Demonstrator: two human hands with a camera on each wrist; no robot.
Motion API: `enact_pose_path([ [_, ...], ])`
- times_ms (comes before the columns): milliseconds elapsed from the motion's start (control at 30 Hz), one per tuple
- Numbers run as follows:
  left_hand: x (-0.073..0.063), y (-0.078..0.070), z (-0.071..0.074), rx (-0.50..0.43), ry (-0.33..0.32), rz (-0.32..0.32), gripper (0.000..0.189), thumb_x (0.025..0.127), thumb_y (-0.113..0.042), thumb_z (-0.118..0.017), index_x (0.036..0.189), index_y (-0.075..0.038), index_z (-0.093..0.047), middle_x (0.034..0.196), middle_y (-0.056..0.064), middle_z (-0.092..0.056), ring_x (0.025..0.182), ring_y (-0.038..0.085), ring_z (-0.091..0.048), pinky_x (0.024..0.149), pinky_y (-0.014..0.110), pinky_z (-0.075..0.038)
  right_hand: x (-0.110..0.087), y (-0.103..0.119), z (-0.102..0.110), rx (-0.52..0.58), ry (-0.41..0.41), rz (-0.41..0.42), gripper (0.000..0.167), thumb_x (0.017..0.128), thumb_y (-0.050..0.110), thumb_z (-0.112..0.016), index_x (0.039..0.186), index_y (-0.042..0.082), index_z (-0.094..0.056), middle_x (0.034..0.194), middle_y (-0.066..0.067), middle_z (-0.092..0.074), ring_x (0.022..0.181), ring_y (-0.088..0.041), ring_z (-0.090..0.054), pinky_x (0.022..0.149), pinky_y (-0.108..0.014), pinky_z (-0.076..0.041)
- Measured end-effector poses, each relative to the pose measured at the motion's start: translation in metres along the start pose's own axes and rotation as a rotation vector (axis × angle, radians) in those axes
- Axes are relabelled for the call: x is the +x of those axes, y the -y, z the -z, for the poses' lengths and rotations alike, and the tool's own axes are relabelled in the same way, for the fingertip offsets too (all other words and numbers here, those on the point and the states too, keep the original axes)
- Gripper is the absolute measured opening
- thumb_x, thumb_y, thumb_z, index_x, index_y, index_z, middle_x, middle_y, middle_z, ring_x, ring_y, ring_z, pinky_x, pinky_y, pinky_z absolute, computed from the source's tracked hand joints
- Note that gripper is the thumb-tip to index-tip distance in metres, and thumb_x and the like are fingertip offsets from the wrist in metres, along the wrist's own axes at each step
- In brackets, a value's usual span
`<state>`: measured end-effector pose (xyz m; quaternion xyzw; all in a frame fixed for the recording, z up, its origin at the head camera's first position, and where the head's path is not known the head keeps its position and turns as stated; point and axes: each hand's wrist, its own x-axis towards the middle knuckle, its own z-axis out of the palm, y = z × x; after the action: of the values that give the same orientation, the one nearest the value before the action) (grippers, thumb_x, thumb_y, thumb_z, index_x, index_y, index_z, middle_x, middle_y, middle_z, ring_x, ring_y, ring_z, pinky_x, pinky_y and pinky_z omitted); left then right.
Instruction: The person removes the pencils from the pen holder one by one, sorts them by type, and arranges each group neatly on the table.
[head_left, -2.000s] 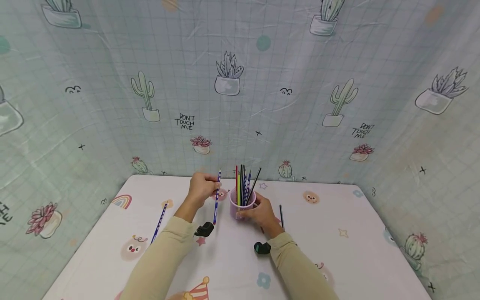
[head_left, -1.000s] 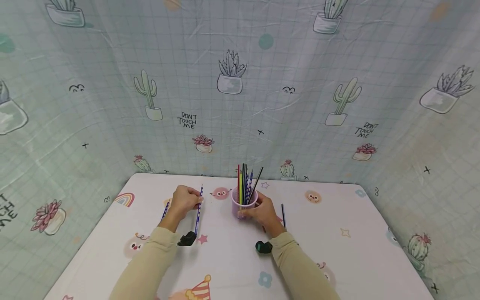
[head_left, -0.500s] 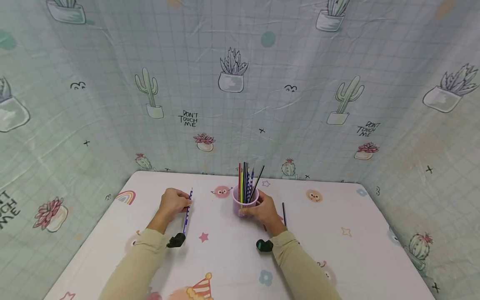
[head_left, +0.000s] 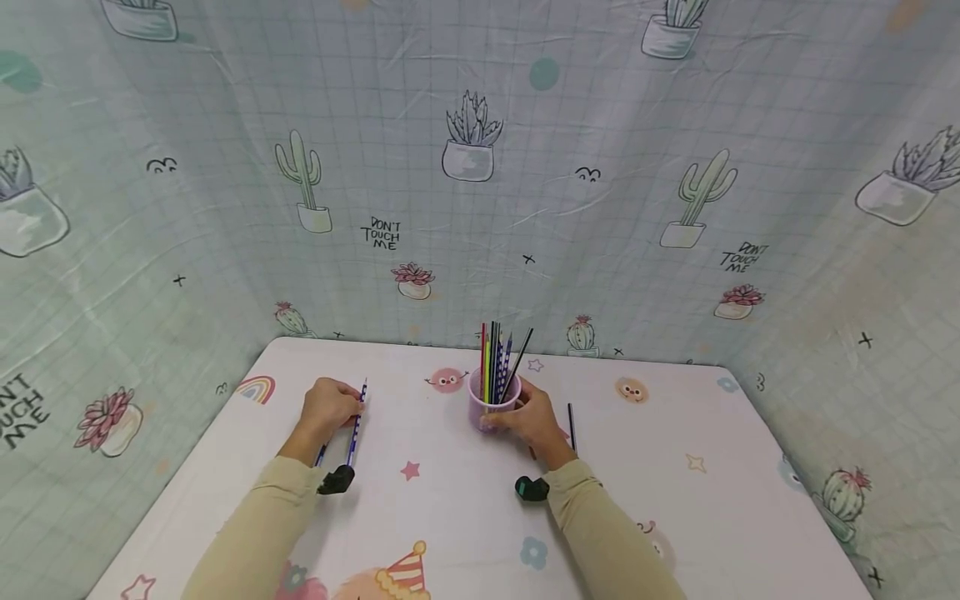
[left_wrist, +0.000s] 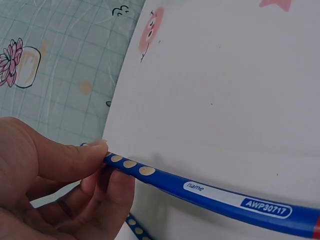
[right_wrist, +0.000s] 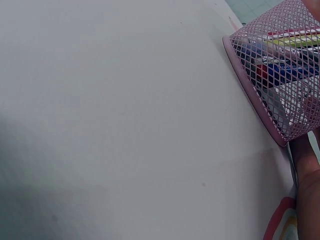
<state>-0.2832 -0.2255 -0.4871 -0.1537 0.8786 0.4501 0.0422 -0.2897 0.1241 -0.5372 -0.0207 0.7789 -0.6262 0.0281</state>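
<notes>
My left hand (head_left: 330, 408) pinches a blue pencil (left_wrist: 215, 195) with pale round dots near its tip. It is at the left part of the table, the pencil pointing away and its red-banded end toward me. A second dotted blue pencil (left_wrist: 136, 229) lies beneath this hand, mostly hidden by it in the head view. My right hand (head_left: 536, 421) grips a pink mesh pencil cup (head_left: 480, 410) from the right side, thumb across its front. Several pencils (head_left: 495, 350) stand in the cup, among them red, yellow-green, black and dotted blue ones; a black one leans right.
A dark pencil (head_left: 572, 427) lies on the table just right of my right wrist. The white table (head_left: 637, 467) carries printed faces and stars. A patterned cloth (head_left: 570, 250) rises behind it and at both sides. Black wrist cameras (head_left: 337, 480) hang beneath my sleeves.
My left hand has carried the pinched blue pencil left, away from the cup, to over the second blue pencil. The right hand keeps its grip on the cup; the head view has shifted slightly.
</notes>
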Motion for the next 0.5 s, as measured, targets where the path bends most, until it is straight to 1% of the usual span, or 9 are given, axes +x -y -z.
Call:
enact_pose_path([
  [167, 0.003, 0.007, 0.009, 0.076, -0.008, -0.007, 0.019, 0.087, -0.004, -0.074, 0.103, 0.007, -0.076, 0.074, 0.009, -0.072, 0.057, 0.011, -0.064, 0.055, 0.026, -0.058, 0.001, -0.001, -0.001, -0.003, -0.003, -0.013, 0.094, 0.064, 0.015, -0.101, 0.148, 0.011, -0.058, 0.145, -0.013, -0.065, 0.138, -0.038, -0.059, 0.117, -0.053, -0.047],
  [267, 0.005, 0.012, 0.014, 0.080, -0.005, -0.013, 0.021, 0.086, -0.003, -0.075, 0.103, 0.008, -0.075, 0.068, 0.005, -0.070, 0.056, 0.013, -0.065, 0.052, 0.026, -0.056, 0.001, 0.000, -0.001, -0.002, -0.009, -0.021, 0.094, 0.064, 0.014, -0.101, 0.148, 0.011, -0.058, 0.144, -0.013, -0.066, 0.137, -0.038, -0.060, 0.117, -0.052, -0.048],
  [367, 0.006, 0.015, 0.018, 0.093, 0.000, -0.002, 0.023, 0.086, -0.004, -0.076, 0.105, 0.009, -0.076, 0.069, 0.006, -0.071, 0.057, 0.015, -0.066, 0.052, 0.026, -0.055, 0.001, 0.001, -0.001, -0.009, -0.012, -0.024, 0.094, 0.065, 0.013, -0.100, 0.148, 0.011, -0.057, 0.144, -0.015, -0.065, 0.137, -0.039, -0.060, 0.116, -0.052, -0.048],
  [500, 0.007, 0.018, 0.021, 0.096, 0.001, 0.032, 0.024, 0.087, -0.004, -0.077, 0.108, 0.008, -0.076, 0.077, 0.012, -0.074, 0.061, 0.015, -0.066, 0.056, 0.026, -0.056, 0.001, 0.001, -0.001, -0.022, -0.013, -0.028, 0.095, 0.066, 0.015, -0.100, 0.150, 0.011, -0.056, 0.145, -0.015, -0.064, 0.137, -0.040, -0.060, 0.116, -0.053, -0.048],
])
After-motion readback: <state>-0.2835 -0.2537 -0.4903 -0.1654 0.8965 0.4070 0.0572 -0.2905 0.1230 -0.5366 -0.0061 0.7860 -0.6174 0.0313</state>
